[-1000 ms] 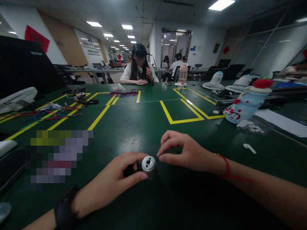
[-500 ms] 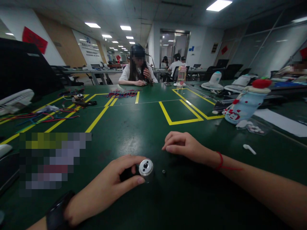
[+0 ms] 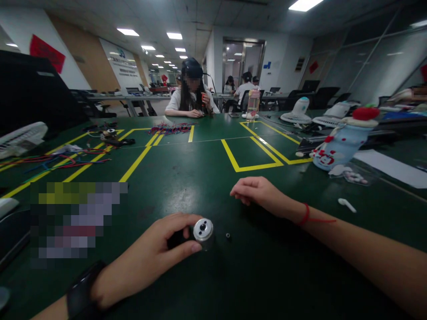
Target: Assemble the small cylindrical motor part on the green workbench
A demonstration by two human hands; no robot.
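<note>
My left hand point(image 3: 167, 244) rests on the table with thumb and fingers closed around a small motor point(image 3: 203, 227). It is a silver cylinder standing upright, its round top showing a dark centre and two small holes. Just right of it lies a tiny metal ring-like part point(image 3: 228, 235), apart from both hands. My right hand point(image 3: 255, 191) is farther forward and to the right, low over the table. Its fingers are curled together and pointing left; whatever they may hold is hidden.
A blue bottle point(image 3: 347, 142) with a red top stands at right, near a white earbud point(image 3: 347, 205). Loose wires point(image 3: 66, 160) lie at left, and a wire bundle point(image 3: 171, 129) lies farther back. Across the green table sits a person point(image 3: 190, 93). Yellow tape point(image 3: 258, 168) marks the tabletop.
My right hand has turned, its fingers now more curled and drawn slightly up and right. The left hand still grips the motor in the same spot.
</note>
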